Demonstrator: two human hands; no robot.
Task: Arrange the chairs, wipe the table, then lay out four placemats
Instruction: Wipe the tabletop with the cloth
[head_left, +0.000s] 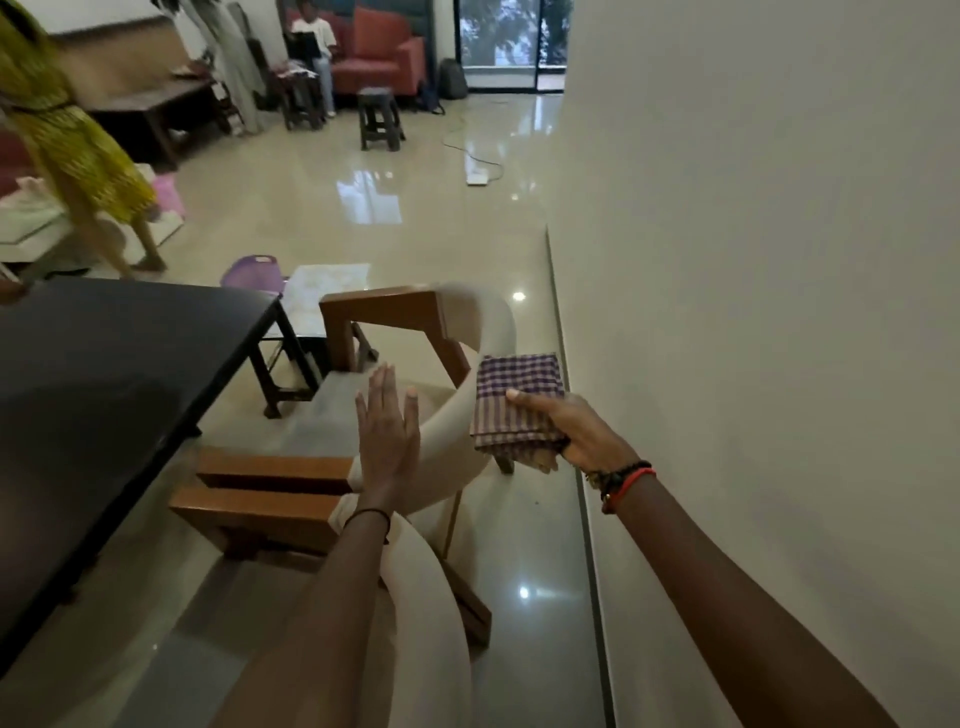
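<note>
The dark table (104, 364) is seen far left of both hands. The left hand (387, 431) is held flat and open over the far chair (457, 364). Just right, the checked cloth (514, 405) is pinched shut in the right hand (576, 434). The cloth could be dropped if the chair is pushed with both hands.

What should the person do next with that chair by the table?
Probably press the open left hand onto the curved cream backrest of the wooden armchair and push it toward the dark rectangular table. The chair sits angled and apart from the table, the left hand is flat beside the backrest, and the right hand is busy holding the folded purple checked cloth.
</note>
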